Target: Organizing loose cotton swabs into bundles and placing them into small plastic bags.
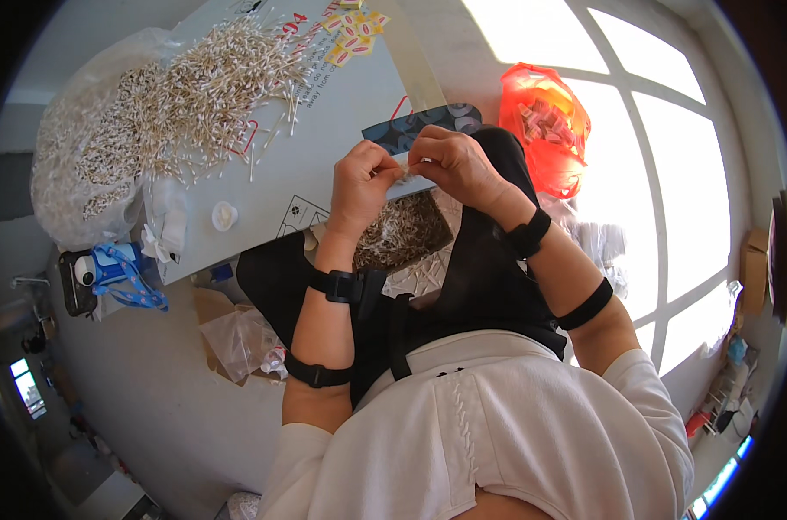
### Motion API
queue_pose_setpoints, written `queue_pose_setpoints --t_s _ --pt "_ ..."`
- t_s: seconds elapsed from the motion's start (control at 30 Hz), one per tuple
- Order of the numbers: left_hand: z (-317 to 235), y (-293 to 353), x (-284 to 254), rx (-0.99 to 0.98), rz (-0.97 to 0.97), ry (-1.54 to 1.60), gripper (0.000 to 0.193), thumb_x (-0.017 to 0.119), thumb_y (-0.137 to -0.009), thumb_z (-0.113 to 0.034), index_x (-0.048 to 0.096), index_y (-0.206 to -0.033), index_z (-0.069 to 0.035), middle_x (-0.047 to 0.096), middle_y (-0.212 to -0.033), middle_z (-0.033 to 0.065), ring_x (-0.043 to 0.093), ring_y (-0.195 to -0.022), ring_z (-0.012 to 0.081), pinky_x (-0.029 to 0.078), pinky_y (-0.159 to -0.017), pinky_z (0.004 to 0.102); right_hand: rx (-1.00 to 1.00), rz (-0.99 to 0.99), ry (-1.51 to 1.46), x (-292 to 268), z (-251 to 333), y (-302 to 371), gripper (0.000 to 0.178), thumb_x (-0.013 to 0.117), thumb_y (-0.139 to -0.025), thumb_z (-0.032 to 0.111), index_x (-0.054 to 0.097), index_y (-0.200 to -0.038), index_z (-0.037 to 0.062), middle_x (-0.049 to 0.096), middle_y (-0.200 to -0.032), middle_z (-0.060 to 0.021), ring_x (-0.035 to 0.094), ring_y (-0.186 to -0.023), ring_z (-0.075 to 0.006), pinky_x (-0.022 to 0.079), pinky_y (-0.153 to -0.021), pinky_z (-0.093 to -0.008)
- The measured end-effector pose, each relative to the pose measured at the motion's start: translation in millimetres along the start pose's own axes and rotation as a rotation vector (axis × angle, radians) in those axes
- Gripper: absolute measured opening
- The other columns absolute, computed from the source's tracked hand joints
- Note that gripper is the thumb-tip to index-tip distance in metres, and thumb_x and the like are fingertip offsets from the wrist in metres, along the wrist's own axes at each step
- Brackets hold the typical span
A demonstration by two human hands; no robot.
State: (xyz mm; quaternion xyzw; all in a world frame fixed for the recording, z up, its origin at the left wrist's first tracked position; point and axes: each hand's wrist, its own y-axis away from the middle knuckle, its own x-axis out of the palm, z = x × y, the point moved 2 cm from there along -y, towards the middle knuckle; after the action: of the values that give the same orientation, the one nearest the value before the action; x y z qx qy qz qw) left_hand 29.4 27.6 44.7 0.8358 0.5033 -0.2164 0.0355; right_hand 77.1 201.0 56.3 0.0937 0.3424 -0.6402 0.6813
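My left hand and my right hand meet over the table's near edge, both closed in a pinch. Between their fingertips is a small whitish bit, too small and covered to name. Right below them, a box of loose cotton swabs stands by my legs. To the left on the grey-white tabletop spreads a big heap of cotton swabs. A dark patterned pouch or cloth lies just beyond my hands.
A clear bag of swabs slumps at the table's left, near a small white cup and a blue bottle. Yellow packets lie at the far edge. A red bag sits right; an open carton stands lower left.
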Motion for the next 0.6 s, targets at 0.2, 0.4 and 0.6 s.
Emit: queue_pose_setpoints --t_s 0.2,0.4,0.6 --pt "1.7 -6.4 -3.8 -0.185 0.206 0.051 0.016 0.075 -0.074 0.003 0.06 -0.073 0.001 0.059 -0.068 0.0008 0.052 -0.066 0.0074 0.043 -0.06 0.0252 0.182 0.154 0.076 -0.6 3.4 -9.0 0.011 0.071 -0.074 0.014 0.065 -0.076 0.0047 0.063 -0.076 -0.0132 0.064 -0.077 -0.0349 0.05 -0.067 -0.0421" --pt "-2.7 -13.5 -1.9 -0.264 0.264 -0.066 0.017 0.077 -0.074 0.0 0.061 -0.075 0.0 0.058 -0.066 -0.0004 0.051 -0.065 0.0064 0.044 -0.059 0.0245 0.213 0.238 0.1 1.1 -3.1 -17.4 0.016 0.072 -0.071 0.011 0.059 -0.071 0.0012 0.06 -0.071 -0.0145 0.061 -0.071 -0.034 0.047 -0.062 -0.0412" --pt "0.0 1.7 2.2 -0.108 0.106 0.057 0.017 0.075 -0.074 0.004 0.059 -0.076 0.0 0.059 -0.07 0.0003 0.054 -0.064 0.0096 0.045 -0.059 0.0275 0.023 0.14 0.115 1.9 -1.7 -7.9 0.016 0.068 -0.074 0.007 0.053 -0.075 0.0007 0.058 -0.077 -0.015 0.061 -0.075 -0.0373 0.048 -0.065 -0.0453"
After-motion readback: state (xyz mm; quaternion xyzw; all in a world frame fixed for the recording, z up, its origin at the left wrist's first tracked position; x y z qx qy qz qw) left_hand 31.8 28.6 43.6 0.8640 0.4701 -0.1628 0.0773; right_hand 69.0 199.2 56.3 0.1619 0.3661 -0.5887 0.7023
